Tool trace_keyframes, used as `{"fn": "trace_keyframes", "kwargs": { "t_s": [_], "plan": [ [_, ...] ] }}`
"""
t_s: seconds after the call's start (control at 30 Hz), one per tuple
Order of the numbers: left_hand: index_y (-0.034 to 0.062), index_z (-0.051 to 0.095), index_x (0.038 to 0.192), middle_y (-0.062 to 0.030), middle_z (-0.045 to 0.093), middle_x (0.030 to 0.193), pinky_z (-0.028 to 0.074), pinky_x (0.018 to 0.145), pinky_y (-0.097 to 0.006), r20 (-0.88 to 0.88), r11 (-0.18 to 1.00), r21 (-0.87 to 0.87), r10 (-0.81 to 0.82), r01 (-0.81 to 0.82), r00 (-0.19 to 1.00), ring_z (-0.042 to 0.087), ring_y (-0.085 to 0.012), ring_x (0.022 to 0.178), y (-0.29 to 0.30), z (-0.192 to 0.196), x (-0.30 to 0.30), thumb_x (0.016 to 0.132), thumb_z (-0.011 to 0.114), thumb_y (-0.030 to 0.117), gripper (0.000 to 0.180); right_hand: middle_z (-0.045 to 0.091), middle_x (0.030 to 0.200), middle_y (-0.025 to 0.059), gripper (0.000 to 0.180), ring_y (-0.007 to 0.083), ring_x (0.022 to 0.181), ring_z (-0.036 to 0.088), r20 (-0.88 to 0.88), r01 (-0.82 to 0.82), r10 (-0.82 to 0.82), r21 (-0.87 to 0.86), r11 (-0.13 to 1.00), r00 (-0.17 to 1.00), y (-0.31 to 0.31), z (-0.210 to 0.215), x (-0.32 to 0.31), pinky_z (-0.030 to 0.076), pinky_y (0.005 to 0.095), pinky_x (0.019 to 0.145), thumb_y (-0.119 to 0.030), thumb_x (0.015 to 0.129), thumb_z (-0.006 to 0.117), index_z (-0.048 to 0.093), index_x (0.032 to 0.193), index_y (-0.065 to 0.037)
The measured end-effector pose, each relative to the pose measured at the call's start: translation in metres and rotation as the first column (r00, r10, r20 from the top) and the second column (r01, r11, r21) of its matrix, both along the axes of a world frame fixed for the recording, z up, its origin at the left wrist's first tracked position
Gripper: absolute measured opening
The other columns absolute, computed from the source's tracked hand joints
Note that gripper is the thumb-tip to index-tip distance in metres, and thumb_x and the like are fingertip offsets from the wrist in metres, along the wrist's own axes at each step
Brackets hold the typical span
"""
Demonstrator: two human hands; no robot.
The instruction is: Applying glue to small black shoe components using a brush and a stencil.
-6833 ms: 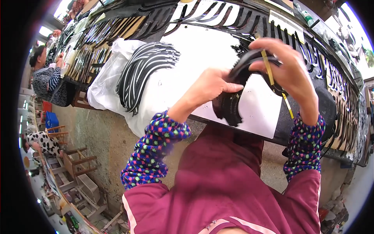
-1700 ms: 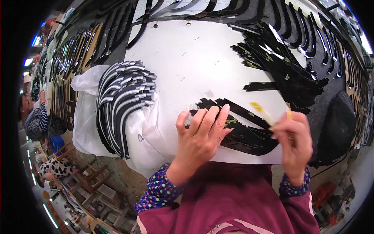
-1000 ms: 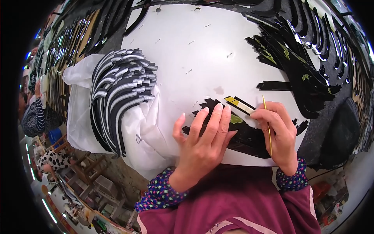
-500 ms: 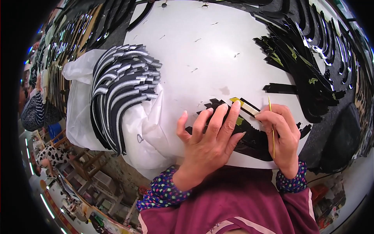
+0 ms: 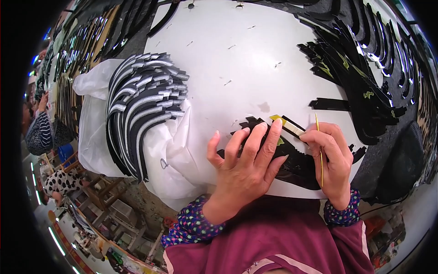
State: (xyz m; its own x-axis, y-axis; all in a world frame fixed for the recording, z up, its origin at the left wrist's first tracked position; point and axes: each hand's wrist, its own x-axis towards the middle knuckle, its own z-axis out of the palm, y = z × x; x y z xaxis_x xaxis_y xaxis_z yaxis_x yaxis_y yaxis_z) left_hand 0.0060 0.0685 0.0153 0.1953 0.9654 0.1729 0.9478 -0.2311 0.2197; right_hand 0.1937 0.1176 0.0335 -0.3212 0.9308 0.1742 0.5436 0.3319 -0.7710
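Note:
My left hand lies with fingers spread over a pile of black strips at the table's near edge. Its index fingertip presses the yellow end of a small black-edged strip with a pale middle. Thumb and fingertips of my right hand are pinched together at the other end of that strip. A thin yellow stick, pointed at the top, stands nearly upright in the right hand's grip. What the right fingertips pinch is partly hidden.
On the white table, a stack of curved black strips with white edges rests on white plastic sheeting at left. Black pieces with yellow-green marks heap at right. A single black strip juts out there. People sit at far left.
Both hands keep nearly the same place, still on the strip. At far left, a person's raised hand has come into sight.

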Motion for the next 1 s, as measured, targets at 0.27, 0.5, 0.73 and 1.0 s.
{"fn": "trace_keyframes", "kwargs": {
  "t_s": [0.27,0.5,0.73,1.0],
  "plan": [
    [0.0201,0.059,0.141,0.0051,0.05,0.147,0.02,0.109,-0.042,-0.015,0.999,-0.032,-0.024,0.024,1.0,0.041,-0.0188,0.118,0.0025,0.0049,-0.0014,0.091,0.067,0.041,0.055,0.062,0.098,0.0146,0.026,0.0254,0.082,0.064,-0.009,0.001,0.0,0.016,1.0,1.0,0.0,-0.0016,-0.0001,0.054,0.0327,0.068,0.015,0.083,0.064,0.068,0.105,0.0],
    [0.0196,0.059,0.141,0.0072,0.052,0.148,0.021,0.108,-0.041,-0.033,0.999,-0.04,-0.021,0.02,0.999,0.041,-0.0188,0.118,0.0035,0.0057,-0.0001,0.092,0.066,0.041,0.054,0.061,0.098,0.0148,0.029,0.0267,0.083,0.064,-0.031,-0.009,0.01,0.022,1.0,0.999,0.0012,-0.0035,0.0015,0.053,0.0334,0.068,0.015,0.079,0.065,0.067,0.104,0.001],
    [0.0196,0.058,0.141,0.0052,0.052,0.148,0.02,0.11,-0.044,-0.012,0.999,-0.038,-0.021,0.02,1.0,0.041,-0.0205,0.121,0.0021,0.0023,-0.0008,0.092,0.066,0.041,0.054,0.059,0.096,0.0137,0.032,0.025,0.08,0.061,-0.053,-0.019,0.022,0.045,0.999,0.998,0.0021,-0.0065,0.0017,0.051,0.0329,0.065,0.017,0.076,0.063,0.066,0.105,0.002],
    [0.0231,0.061,0.136,0.009,0.054,0.145,0.02,0.108,-0.049,0.008,1.0,-0.024,0.004,-0.004,1.0,0.042,-0.0188,0.116,0.001,-0.0015,0.0,0.092,0.064,0.042,0.048,0.059,0.096,0.0127,0.033,0.0219,0.077,0.059,-0.047,-0.018,0.021,0.052,0.998,0.999,0.0016,-0.0065,0.001,0.05,0.0309,0.061,0.017,0.076,0.063,0.066,0.105,0.002]
  ]
}}
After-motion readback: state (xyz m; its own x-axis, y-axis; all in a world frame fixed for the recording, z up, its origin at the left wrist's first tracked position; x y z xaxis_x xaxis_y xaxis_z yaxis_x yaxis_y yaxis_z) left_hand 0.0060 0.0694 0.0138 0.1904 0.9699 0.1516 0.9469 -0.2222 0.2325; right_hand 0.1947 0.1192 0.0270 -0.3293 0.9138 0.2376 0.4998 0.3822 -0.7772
